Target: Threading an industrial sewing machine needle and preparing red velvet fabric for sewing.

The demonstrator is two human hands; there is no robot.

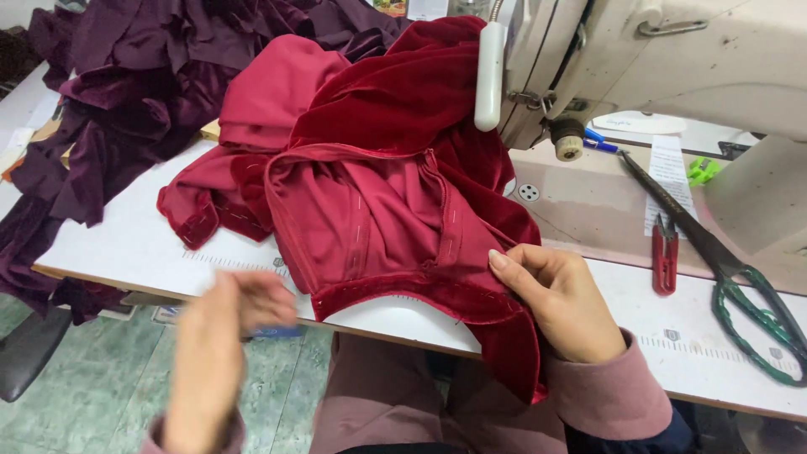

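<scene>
Head view showed the right hand [561, 296], fingers clamped on the red velvet garment's [378, 176] hem at lower centre; the blurred left hand's [220, 336] fingers were unreadable, so keeping that hem taut seemed wise.

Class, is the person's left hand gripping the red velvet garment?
No: the left hand hangs blurred off the table edge, while the right hand pinches the red velvet garment.

A white table [126, 244] spans the view, its front edge marked with a printed ruler strip, and a cream sewing machine [672, 50] stands on it at two o'clock. Below, at seven o'clock, lies a floor of pale green marbled tiles [109, 395]. Light is even and soft, without hard shadows.
</scene>
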